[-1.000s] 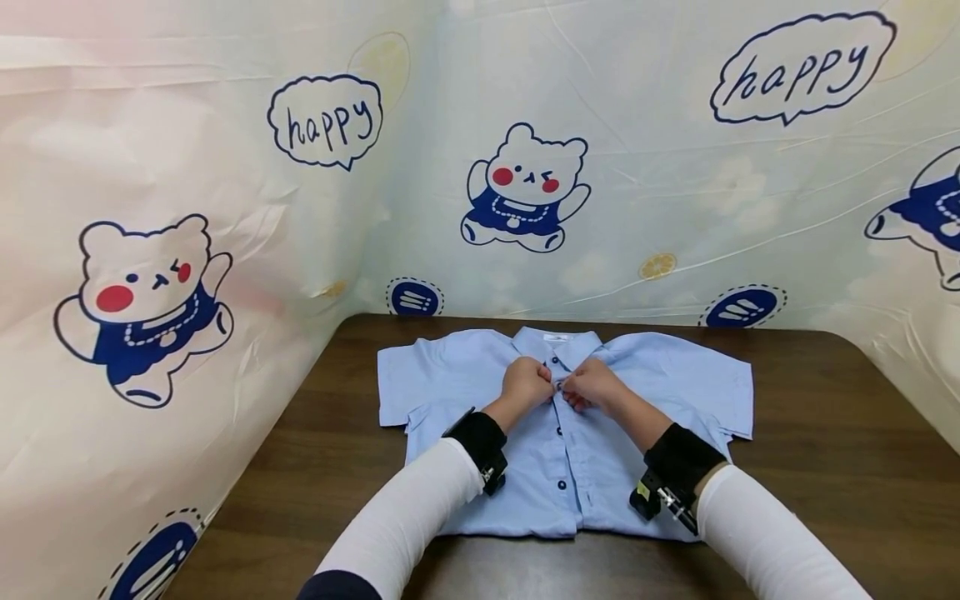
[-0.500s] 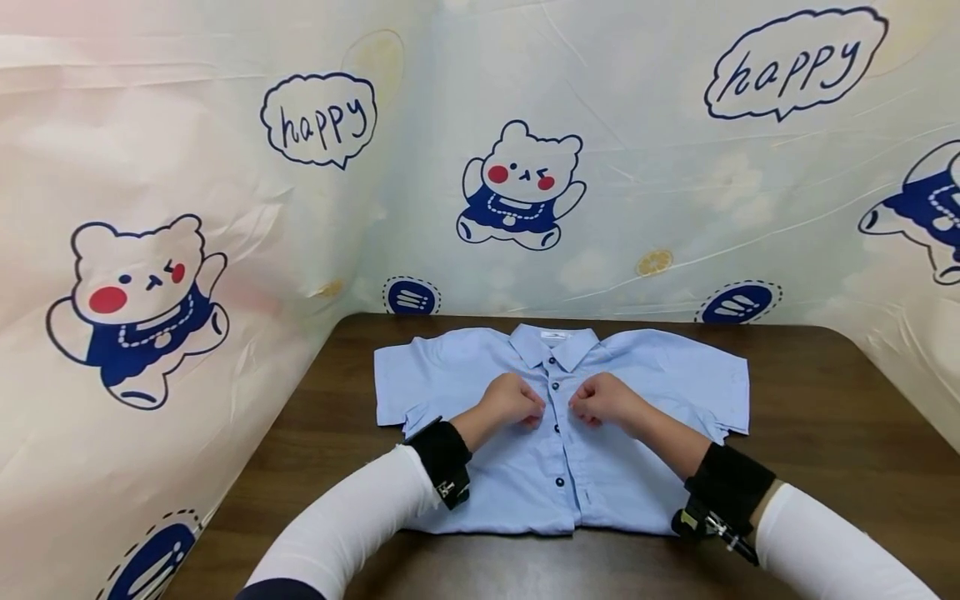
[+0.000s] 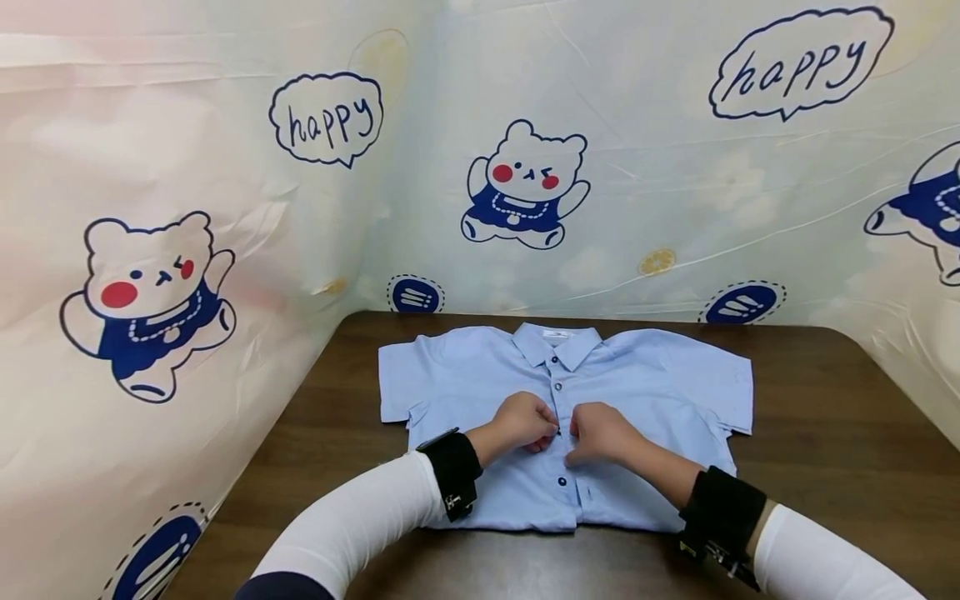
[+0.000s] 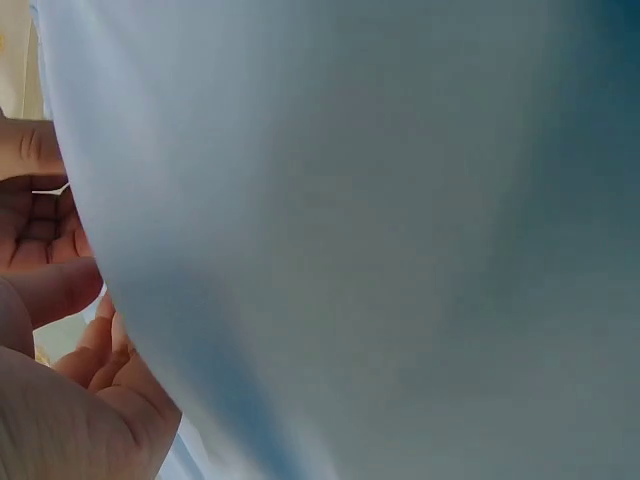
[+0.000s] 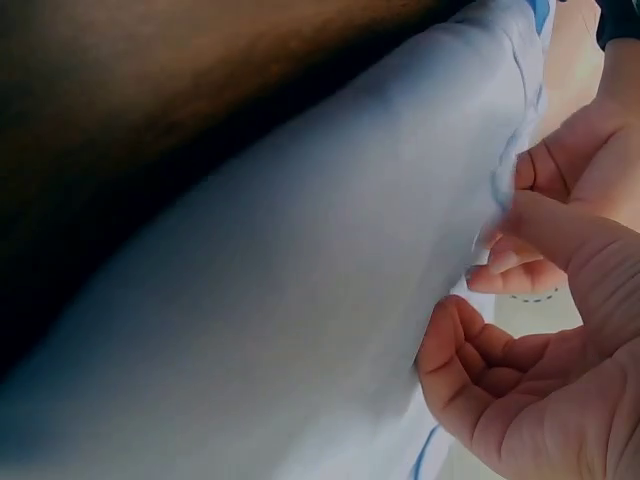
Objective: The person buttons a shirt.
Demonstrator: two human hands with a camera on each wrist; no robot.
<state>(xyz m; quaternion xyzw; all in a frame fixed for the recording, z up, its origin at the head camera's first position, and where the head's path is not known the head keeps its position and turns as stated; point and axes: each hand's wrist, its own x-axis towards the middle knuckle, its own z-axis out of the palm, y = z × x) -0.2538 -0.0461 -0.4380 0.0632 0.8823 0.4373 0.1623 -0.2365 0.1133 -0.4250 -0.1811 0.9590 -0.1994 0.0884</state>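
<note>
A light blue short-sleeved shirt [image 3: 465, 375] lies front up, its collar [image 3: 528, 342] away from me. Dark buttons run down its front placket, with one button [image 3: 562, 481] below my hands. My left hand [image 3: 525, 421] pinches the placket edge by the third button, which its fingertips mostly cover. Just right of the placket, my right hand [image 3: 603, 433] has bent fingers and a thumb held apart from them, close to the cloth edge. In the right wrist view, the right fingers [image 5: 455, 350] reach the shirt's edge. Raised cloth partly hides the left fingers [image 4: 110, 360] in the left wrist view.
The shirt lies on a brown wooden table [image 3: 825, 433] with rounded far corners. A printed cloth backdrop [image 3: 637, 167] with bears and lettering stands behind the table and at its sides. Black bands [image 3: 453, 471] with small devices circle both wrists.
Both hands have come down the placket from the second button to the third. They drew apart on the way, and the left fingers now pinch the edge there. The right thumb has spread away from its fingers.
</note>
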